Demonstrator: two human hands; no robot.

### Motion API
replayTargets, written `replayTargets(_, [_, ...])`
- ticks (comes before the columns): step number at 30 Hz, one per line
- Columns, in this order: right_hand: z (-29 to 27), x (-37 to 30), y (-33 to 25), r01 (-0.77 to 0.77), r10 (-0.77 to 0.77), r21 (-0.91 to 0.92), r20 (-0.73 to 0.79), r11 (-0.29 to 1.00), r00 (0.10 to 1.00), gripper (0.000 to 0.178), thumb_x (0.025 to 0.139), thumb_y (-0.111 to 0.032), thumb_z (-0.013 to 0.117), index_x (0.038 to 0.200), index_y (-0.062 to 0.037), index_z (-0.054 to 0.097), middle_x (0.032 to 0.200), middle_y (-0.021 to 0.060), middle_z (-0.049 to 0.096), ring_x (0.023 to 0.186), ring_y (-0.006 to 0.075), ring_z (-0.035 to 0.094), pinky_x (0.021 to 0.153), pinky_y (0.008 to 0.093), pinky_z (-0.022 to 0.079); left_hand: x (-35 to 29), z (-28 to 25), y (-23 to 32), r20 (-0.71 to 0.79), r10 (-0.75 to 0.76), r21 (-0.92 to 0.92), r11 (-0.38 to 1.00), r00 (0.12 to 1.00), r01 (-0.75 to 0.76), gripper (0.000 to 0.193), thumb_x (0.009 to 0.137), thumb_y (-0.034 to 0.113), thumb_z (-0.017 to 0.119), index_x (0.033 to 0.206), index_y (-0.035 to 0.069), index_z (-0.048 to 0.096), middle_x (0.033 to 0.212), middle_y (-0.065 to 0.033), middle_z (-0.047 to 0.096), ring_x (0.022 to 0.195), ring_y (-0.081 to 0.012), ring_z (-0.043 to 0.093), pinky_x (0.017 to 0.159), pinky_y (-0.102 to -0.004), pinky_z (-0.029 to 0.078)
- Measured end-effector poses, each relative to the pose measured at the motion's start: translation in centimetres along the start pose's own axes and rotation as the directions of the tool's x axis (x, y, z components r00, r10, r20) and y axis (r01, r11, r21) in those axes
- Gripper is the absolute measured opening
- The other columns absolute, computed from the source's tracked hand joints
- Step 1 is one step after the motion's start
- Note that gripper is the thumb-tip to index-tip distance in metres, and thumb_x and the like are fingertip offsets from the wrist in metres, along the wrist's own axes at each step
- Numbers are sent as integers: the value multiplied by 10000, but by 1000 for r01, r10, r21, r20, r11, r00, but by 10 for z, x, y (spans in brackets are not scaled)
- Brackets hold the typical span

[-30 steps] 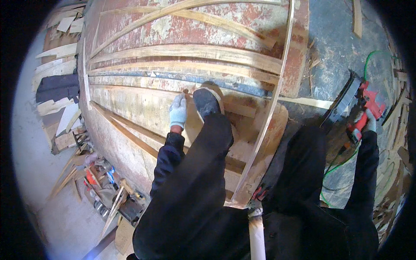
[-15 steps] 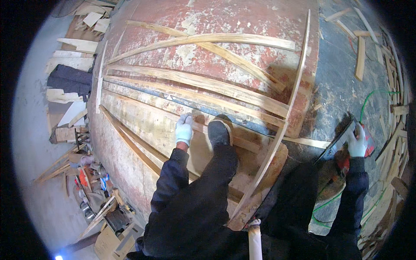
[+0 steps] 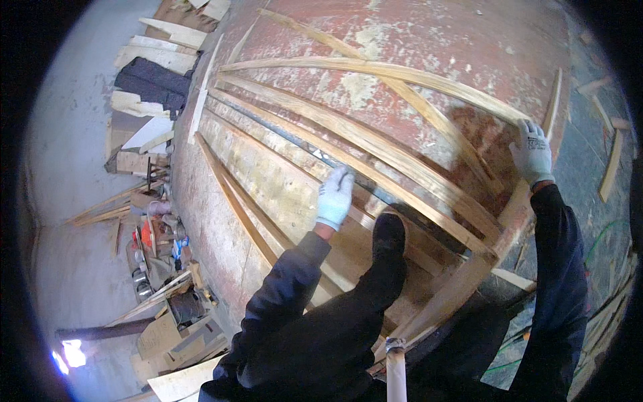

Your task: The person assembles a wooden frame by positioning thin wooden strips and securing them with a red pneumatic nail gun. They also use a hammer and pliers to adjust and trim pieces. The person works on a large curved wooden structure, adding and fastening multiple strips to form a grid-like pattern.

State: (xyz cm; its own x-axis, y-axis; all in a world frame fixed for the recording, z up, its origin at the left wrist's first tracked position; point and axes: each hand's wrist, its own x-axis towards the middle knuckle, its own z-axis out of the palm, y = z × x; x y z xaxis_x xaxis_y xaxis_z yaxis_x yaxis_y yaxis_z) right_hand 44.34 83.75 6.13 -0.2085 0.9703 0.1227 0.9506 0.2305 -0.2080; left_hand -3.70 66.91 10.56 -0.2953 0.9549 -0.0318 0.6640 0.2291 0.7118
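Note:
My right hand (image 3: 532, 153), in a white glove, is closed at the right end of a long curved wooden strip (image 3: 402, 75). That end lies near a narrow upright board (image 3: 554, 104). My left hand (image 3: 335, 197), also gloved, hovers low over the middle strips with its fingers curled; what they hold, if anything, is hidden. Several strips fan out to the left across the worn red-and-white surface, among them a wide one (image 3: 375, 144) and a thinner one (image 3: 382, 179) just right of my left hand. My dark shoe (image 3: 389, 233) stands between the strips.
A pale cylindrical pole (image 3: 396, 372) stands at the lower middle. Offcuts and a dark cloth (image 3: 153, 84) lie along the left wall. Tools and clutter (image 3: 161, 234) sit below them. More scrap wood (image 3: 611, 167) and a green cord (image 3: 603, 234) are on the right-hand floor.
My right hand has let go of the red-bodied power tool, moved up and closed on the wooden strip's end. The view has swung right, and the tool is out of sight.

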Motion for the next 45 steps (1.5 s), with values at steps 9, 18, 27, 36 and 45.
replayTargets(9, [51,67,3,-10,38,-264,100,964,994,638,873,-421,710,1375,-63,546,1288,131,575,1223,332,542,956,472,481,13,-28,32,79,-5,-40,999,997,8,214,1024,78,582,1177,-19,697,1091,-101,701,1024,-176,662,946,-304,517])
replayTargets(18, [66,41,3,300,-209,-222,358,928,910,501,800,-528,747,1034,-88,691,1024,124,662,989,307,636,857,442,496,65,-1,84,251,-44,-620,760,967,196,315,1046,200,620,1305,20,616,1125,-112,710,966,-214,693,876,-334,568])
replayTargets(27, [-70,-24,-102,320,-331,87,158,943,930,521,700,-488,844,966,-83,654,943,138,607,860,350,620,702,489,504,115,47,95,563,-128,-825,-23,816,565,468,1004,331,686,1335,36,536,1279,-153,647,1121,-286,680,979,-371,552])
replayTargets(36, [-73,-55,-129,202,-231,179,157,963,960,504,692,-393,847,969,-59,591,963,152,577,908,364,600,705,490,505,112,60,66,529,-338,-761,215,778,612,207,957,121,698,1149,60,650,1054,-72,717,916,-215,707,744,-353,571])
replayTargets(45, [-80,-69,-128,121,-195,315,218,942,956,508,713,-414,828,973,-54,583,952,162,568,896,382,600,742,467,503,101,63,71,503,-355,-764,243,788,598,241,908,109,757,1125,70,659,1020,-66,708,869,-210,685,769,-363,572])
